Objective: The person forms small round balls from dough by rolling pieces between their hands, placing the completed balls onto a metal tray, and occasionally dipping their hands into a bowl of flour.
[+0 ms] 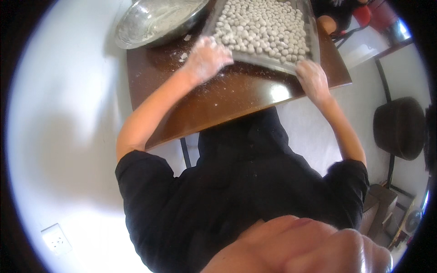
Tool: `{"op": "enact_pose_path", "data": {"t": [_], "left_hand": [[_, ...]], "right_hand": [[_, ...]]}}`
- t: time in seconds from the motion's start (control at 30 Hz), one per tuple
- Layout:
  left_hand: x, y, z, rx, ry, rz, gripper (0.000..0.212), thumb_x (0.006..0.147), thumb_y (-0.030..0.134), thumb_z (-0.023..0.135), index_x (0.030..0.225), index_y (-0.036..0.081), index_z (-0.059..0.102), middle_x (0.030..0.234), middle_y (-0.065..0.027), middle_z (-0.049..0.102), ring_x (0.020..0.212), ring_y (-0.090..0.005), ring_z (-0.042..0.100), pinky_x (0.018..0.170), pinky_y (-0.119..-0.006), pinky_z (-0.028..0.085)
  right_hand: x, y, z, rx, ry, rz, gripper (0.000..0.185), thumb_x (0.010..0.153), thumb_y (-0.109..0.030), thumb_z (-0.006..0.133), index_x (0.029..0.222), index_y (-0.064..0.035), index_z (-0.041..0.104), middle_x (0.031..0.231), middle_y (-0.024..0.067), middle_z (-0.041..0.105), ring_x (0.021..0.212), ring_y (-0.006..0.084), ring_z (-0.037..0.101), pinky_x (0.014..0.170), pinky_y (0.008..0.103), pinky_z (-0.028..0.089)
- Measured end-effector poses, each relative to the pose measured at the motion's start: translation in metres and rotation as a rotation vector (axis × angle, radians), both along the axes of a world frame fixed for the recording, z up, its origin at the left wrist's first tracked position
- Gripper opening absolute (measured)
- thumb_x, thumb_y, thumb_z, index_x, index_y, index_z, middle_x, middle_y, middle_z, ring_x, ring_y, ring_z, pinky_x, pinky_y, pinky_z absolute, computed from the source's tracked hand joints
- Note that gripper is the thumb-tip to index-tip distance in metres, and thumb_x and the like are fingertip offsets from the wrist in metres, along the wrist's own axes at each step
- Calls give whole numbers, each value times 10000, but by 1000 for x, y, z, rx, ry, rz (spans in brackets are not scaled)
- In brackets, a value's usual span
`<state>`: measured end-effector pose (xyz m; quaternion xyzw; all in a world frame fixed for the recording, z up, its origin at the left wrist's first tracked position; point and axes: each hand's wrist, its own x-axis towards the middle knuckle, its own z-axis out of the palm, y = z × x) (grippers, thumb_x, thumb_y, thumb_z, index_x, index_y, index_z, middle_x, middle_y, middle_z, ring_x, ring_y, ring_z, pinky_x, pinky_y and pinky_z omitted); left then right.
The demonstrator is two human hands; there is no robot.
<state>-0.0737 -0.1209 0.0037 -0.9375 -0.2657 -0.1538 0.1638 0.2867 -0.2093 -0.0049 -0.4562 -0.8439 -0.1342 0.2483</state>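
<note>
A clear plastic tray (263, 63) lies at the far side of the brown table, filled with many small off-white dough-like balls (259, 29). My left hand (209, 57), dusted with white powder and slightly blurred, grips its near left corner. At the near right corner, my right hand (312, 76) has its fingers curled over the rim. The tray looks slanted relative to the table's front edge. To the left of it, a shiny metal bowl (131, 36) has pale powder coating its inside.
White powder and flakes (184, 56) are scattered over the glossy table (211, 105). Another person's knee (327, 24) is close to the table's far right side, near a red seat (362, 15). A dark stool (399, 128) stands right. A wall (68, 136) borders the left.
</note>
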Motion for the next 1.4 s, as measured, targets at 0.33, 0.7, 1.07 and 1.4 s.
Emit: {"op": "enact_pose_path", "data": {"t": [0.33,0.7,1.07,1.4], "left_hand": [[1,6,25,-274,8,47,415,1025,426,561,1183,75,716,1174,-117,725,1104,-264,666,1018,-430,488],[-154,184,29,223,-336,471,481,958,238,623,1369,-5,559,1267,-241,588,1168,-375,568,1028,-467,467],[-40,247,18,-706,27,553,630,1028,481,503,1535,118,416,1521,-188,488,1379,-351,495,1151,-480,407],[-70,277,-5,-572,-25,461,533,1066,346,360,1517,79,462,1555,-168,462,1433,-321,436,1211,-399,308]], "right_hand": [[7,10,22,-167,-68,18,147,793,-75,684,935,-69,646,920,110,593,969,318,623,839,435,501],[-57,14,74,-408,100,185,289,877,-251,754,1062,-47,667,917,125,595,870,332,628,791,434,523],[-115,153,93,-342,551,123,249,982,-218,609,1134,-44,702,1051,109,698,864,232,679,809,347,557],[-143,168,46,-470,482,225,308,1001,-255,541,1159,-43,697,1110,130,706,1050,278,671,982,411,519]]}}
